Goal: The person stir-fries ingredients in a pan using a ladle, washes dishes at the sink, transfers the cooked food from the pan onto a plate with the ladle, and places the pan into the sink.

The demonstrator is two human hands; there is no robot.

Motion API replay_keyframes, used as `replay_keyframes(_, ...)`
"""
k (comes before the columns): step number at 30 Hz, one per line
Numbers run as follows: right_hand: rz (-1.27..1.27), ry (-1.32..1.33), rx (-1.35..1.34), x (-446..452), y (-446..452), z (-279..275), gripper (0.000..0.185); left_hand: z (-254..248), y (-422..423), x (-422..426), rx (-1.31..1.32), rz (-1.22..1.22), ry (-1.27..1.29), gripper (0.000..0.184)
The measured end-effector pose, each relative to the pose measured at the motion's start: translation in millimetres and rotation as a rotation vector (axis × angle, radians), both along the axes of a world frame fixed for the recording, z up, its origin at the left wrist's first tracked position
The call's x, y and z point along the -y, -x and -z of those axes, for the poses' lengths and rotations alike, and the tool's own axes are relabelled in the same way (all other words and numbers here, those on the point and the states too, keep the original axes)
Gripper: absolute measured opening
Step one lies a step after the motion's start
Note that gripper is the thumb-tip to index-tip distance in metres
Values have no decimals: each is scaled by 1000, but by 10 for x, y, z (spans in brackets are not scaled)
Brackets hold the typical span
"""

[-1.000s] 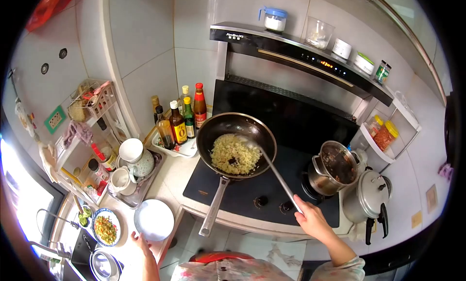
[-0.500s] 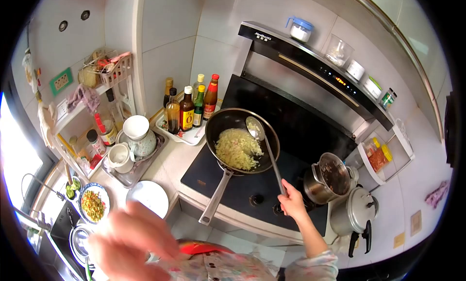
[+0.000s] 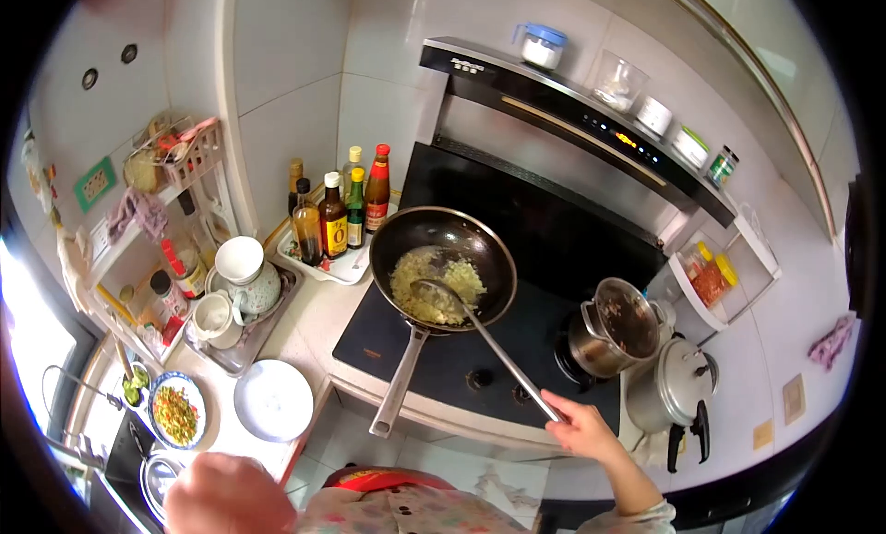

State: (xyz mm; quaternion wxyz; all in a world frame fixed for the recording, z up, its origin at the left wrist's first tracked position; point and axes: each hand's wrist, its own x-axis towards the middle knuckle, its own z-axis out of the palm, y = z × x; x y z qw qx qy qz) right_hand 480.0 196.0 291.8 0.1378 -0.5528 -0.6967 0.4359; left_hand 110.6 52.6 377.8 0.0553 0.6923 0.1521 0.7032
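My right hand (image 3: 583, 427) is closed round the end of a long-handled metal ladle (image 3: 503, 354). The ladle's bowl rests in chopped, pale yellow food (image 3: 417, 274) in a dark wok (image 3: 494, 248). That wok stands on the left part of the black stove (image 3: 388, 343), its metal handle (image 3: 402, 384) pointing toward me. Low at the left, my left hand (image 3: 228, 497) is blurred, and its fingers cannot be made out. Nearest to it are a white plate (image 3: 274, 400) and a metal bowl in the sink (image 3: 159, 479).
Right of the wok stand a steel pot (image 3: 591, 338) and a pressure cooker (image 3: 660, 396). Several sauce bottles fill a tray (image 3: 349, 269) at the back left. A patterned bowl of chopped vegetables (image 3: 177, 410) sits beside the sink. The range hood (image 3: 554, 105) overhangs the stove.
The ladle's bowl has come from the wok's far right side down into the food, toward me. My right hand has shifted slightly right and down. My left hand has dropped lower.
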Motion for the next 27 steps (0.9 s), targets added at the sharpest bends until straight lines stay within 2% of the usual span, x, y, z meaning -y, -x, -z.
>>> replay_keyframes(2, -21, -154, 120, -93, 63, 75, 54, 395, -5, -174, 171, -281, 96, 15)
replay_keyframes(3, 5, -176, 94, -121, 82, 143, 53, 445, -1, -176, 155, -422, 325, 17)
replay_keyframes(4, 22, -240, 106, -159, 74, 206, 54, 514, -81, -250, 408, -372, 539, 20)
replay_keyframes(5, 39, -304, 116, -206, 68, 272, 55, 702, 35, -308, 382, -356, 670, 23)
replay_keyframes(6, 56, -368, 126, -263, 60, 351, 56, 856, 60, -344, 543, -315, 853, 22)
replay_keyframes(7, 11, -513, 175, -326, 29, 471, 58, 1018, 99, -370, 562, -358, 956, 20)
replay_keyframes(10, 207, -10, 17, -313, 228, 314, 56, 1611, 296, -358, 500, -492, 1171, 17)
replay_keyframes(11, 213, 58, -138, -311, 212, 360, 55, 1838, 367, -335, 484, -536, 1203, 17)
replay_keyframes(15, 271, 266, -495, -335, 144, 235, 56, 2114, 437, -232, 408, -642, 1283, 15)
replay_keyframes(19, 249, -79, -166, -442, 324, 436, 57, 2199, 391, -302, 194, -714, 1252, 13)
replay_keyframes(22, 290, 23, -296, -527, 418, 607, 58, 2122, 286, -407, 47, -729, 1164, 11)
replay_keyframes(23, 316, 156, -456, -508, 403, 602, 58, 2149, 256, -445, 82, -717, 1137, 9)
replay_keyframes(27, 306, 288, -608, -297, 269, 489, 58, 2134, 220, -551, 10, -775, 1116, 6)
